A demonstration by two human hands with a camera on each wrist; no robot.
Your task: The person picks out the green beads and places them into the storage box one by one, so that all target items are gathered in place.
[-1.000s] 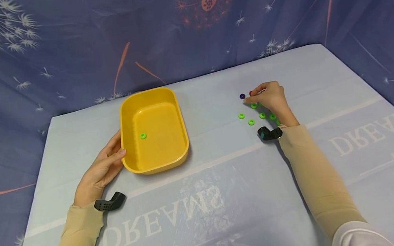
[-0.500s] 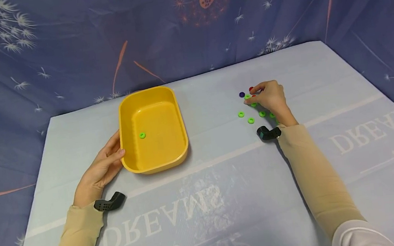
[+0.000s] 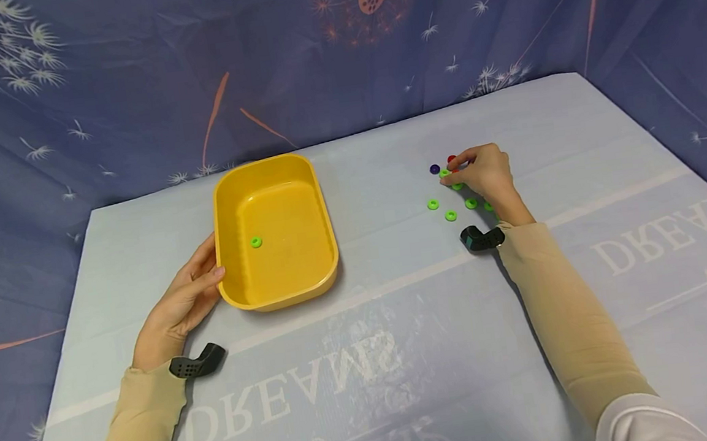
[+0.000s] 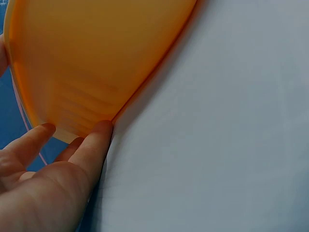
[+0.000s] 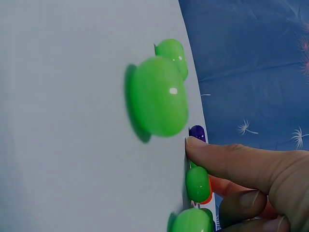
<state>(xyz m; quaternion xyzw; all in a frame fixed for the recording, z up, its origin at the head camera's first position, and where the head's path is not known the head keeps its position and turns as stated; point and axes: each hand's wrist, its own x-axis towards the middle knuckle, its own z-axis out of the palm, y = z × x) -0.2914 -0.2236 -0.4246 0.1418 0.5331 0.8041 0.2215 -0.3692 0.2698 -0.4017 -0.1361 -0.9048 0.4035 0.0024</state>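
A yellow plastic tub (image 3: 294, 275) stands on the left, with one green ring-shaped bead (image 3: 256, 242) inside. My left hand (image 3: 181, 304) holds its left side, thumb on the rim; in the left wrist view its fingers (image 4: 91, 145) lie along the wall. On the right, my right hand (image 3: 483, 171) bends down with thumb and index finger on either side of a green ring bead (image 3: 444, 174). A dark purple bead (image 3: 435, 169) lies just beyond the thumb (image 5: 207, 152). Red beads (image 3: 452, 159) sit by the index finger, partly covered.
Several more green ring beads (image 3: 433, 204) lie loose in front of and below the right hand, some hidden by its wrist. A patterned blue cloth (image 3: 307, 57) hangs behind the table's back edge. The pale tablecloth (image 3: 358, 367) carries printed lettering.
The right thumb and index finger have shifted slightly and drawn closer round a green bead, which now shows between them. The left hand and the tub have stayed in place.
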